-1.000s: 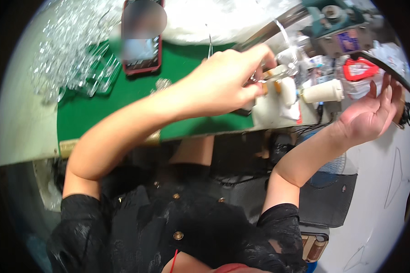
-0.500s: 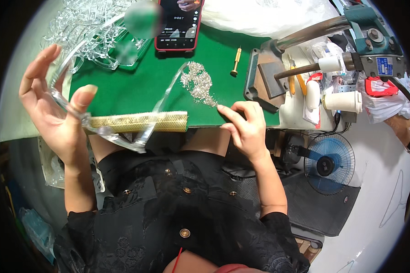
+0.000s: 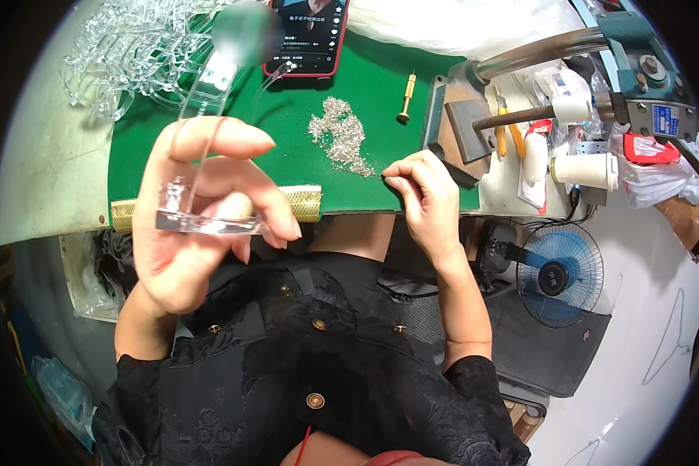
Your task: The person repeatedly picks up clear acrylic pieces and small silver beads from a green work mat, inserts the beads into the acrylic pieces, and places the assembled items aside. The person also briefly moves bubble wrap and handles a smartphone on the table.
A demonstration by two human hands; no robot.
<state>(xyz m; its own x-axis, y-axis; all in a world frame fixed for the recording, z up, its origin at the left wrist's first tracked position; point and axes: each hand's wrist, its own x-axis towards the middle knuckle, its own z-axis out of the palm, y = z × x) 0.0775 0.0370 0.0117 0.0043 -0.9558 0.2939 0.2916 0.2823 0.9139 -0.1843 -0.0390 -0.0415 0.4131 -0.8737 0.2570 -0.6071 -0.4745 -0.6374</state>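
Observation:
My left hand (image 3: 198, 210) is raised over the table's near edge, its curled fingers holding a clear plastic eyeglass frame (image 3: 210, 225). One long temple of the frame points away toward a phone. My right hand (image 3: 423, 194) rests at the green mat's near edge, thumb and forefinger pinched together. Whether a tiny piece sits between those fingertips is too small to see. Just left of the pinch lies a heap of tiny silvery metal parts (image 3: 342, 140). Behind the left hand, a gold mesh-patterned roll (image 3: 307, 203) lies along the edge, partly hidden.
A tangled pile of clear plastic frames (image 3: 124, 58) fills the far left. A red-cased phone (image 3: 311, 46) stands at the back. A brass screwdriver (image 3: 406, 97) lies right of the heap. The green hand press (image 3: 462, 132), pliers (image 3: 509, 132) and a white cup (image 3: 586, 172) occupy the right.
My left hand has moved right and turned over, its fingers closing round the eyeglass frame and swinging its temples. My right hand has shifted slightly right, its fingertips drawn into a pinch off the heap.

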